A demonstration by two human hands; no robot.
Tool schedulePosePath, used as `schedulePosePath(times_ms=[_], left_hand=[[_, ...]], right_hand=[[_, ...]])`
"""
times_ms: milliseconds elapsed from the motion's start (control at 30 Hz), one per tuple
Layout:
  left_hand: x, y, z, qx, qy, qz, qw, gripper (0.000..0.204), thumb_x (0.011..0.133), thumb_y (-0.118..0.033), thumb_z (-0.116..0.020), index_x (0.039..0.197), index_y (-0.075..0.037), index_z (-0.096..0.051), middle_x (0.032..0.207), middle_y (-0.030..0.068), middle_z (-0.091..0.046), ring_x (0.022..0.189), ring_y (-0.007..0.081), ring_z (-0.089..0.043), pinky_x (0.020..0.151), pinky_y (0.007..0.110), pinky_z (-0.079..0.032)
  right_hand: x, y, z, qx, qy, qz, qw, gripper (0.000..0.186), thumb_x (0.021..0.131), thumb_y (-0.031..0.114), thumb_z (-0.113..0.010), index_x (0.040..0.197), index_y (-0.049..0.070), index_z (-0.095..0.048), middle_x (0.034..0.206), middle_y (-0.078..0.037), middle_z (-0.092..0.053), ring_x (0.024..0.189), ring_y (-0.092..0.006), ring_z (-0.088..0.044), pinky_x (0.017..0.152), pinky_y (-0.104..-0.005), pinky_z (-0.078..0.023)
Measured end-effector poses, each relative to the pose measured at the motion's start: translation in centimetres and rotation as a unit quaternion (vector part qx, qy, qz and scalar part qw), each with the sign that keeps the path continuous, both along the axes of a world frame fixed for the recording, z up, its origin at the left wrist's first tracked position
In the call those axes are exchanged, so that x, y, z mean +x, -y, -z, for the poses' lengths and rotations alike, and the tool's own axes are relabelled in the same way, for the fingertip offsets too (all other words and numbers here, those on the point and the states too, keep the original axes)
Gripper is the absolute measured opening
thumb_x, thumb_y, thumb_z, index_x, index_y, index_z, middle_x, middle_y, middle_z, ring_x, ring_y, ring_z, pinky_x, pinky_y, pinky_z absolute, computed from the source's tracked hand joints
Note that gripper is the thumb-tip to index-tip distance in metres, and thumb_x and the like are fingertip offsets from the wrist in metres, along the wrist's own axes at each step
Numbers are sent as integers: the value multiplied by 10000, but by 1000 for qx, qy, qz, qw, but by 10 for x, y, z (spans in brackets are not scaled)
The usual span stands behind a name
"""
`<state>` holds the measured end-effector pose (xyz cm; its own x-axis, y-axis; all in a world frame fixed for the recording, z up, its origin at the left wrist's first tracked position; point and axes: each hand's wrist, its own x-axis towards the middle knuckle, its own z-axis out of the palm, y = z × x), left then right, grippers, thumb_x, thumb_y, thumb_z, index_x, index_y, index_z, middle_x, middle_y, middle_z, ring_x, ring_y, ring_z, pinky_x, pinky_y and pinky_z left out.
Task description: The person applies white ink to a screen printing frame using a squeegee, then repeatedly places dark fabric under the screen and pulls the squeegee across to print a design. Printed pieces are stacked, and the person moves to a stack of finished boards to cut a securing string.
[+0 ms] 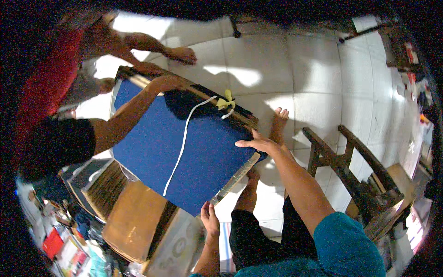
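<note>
A large panel with a deep blue face (152,143) is tilted in front of me, with worn, wood-like edges. A white cord (182,147) runs across its face toward a yellow tie (225,100) at the far edge. My right hand (260,142) grips the panel's right corner, thumb over the blue side. At the near corner, my left hand (210,219) has its fingers at the edge; part of its grip is hidden. Another person's hand (167,83) holds the far left edge, that arm reaching across the blue face.
A wooden frame with legs (341,161) stands at the right on pale floor tiles (318,111). Below the panel, brown boards or boxes (134,219) lean at the left, beside assorted clutter (69,240). The other person's bare foot (182,54) is beyond the far edge.
</note>
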<state>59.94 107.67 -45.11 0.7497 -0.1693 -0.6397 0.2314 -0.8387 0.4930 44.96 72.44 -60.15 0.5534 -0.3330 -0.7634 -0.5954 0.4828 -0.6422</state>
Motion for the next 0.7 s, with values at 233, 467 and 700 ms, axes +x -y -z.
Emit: schedulePosePath(times_ms=[233, 467, 700], left_hand=[[2, -99, 90, -42, -81, -414, 905, 811, 918, -713, -581, 1461, -125, -450, 1280, 86, -537, 1137, 277, -516, 1007, 455, -406], [-11, -144, 160, -168, -69, -790, 586, 1102, 806, -966, -348, 1601, -213, -221, 1517, 167, -402, 1277, 361, -483, 1029, 529, -425], [18, -131, 195, -438, -138, -723, 516, 1025, 873, -859, -405, 1547, -88, -380, 1552, 191, -441, 1350, 438, -463, 1116, 616, -389]], right_hand=[[17, -5, -22, 59, 55, 75, 994, 978, 807, 517, -812, 1539, 11, -408, 1490, -140, -535, 1379, -292, -489, 1175, -407, -359], [31, -4, -44, 1, 48, 13, 999, 601, 889, 410, -731, 1349, 59, -569, 1291, -95, -611, 1139, -209, -589, 1037, -375, -456], [40, -12, -77, 36, -11, 66, 997, 682, 945, 353, -648, 1512, 41, -436, 1372, -115, -594, 1233, -251, -579, 1053, -412, -471]])
